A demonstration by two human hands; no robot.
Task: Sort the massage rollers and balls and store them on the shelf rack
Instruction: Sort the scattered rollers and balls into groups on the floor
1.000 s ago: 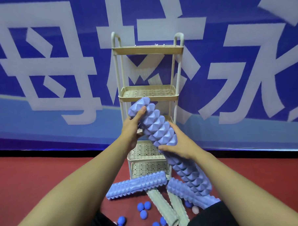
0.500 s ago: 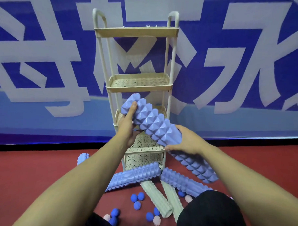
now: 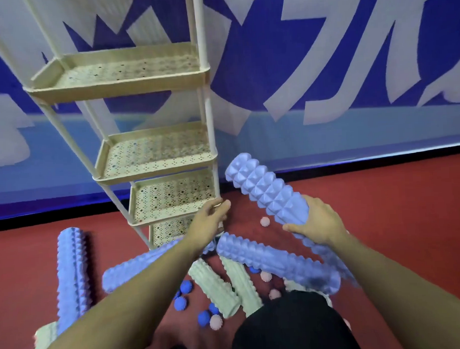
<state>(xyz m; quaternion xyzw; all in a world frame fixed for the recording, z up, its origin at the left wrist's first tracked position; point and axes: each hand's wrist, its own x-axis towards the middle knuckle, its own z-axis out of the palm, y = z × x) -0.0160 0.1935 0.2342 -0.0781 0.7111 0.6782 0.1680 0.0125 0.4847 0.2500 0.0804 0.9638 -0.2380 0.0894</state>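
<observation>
On the red floor [image 3: 383, 207] beside the cream shelf rack [image 3: 154, 167], nearly everything was still unsorted when I checked the head view. All 4 visible trays of the rack held nothing. My right hand [image 3: 319, 223] curled around a purple diamond-textured roller [image 3: 266, 191], holding it tilted in the air, right of the rack and not on any tray. My left hand [image 3: 210, 222] gripped the rack's front right corner at a lower tray. At least 3 more purple ridged rollers [image 3: 275, 262], 2 pale green rollers [image 3: 215, 288], blue spiky balls [image 3: 203, 318] and pink spiky balls [image 3: 264, 221] lay scattered below. I judged the storing barely begun.
</observation>
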